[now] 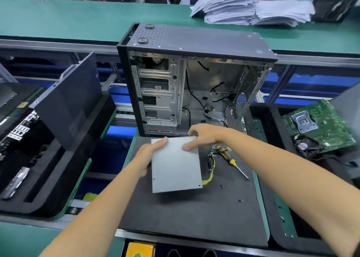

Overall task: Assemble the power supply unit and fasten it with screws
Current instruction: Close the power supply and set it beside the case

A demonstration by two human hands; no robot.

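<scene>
Both hands — left hand [149, 155] and right hand [202, 135] — grip the grey power supply unit [175, 165] before the open computer case [187, 85].

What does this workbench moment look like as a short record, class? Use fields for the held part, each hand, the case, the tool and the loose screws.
held part: grey power supply unit, yellow and black cables trailing from its right side
left hand: grips the unit's left edge
right hand: grips its far right corner
computer case: upright, side open, behind the unit
screwdriver: lying on the black mat, right of the unit
screws: loose on the mat, none fitted yet
</scene>
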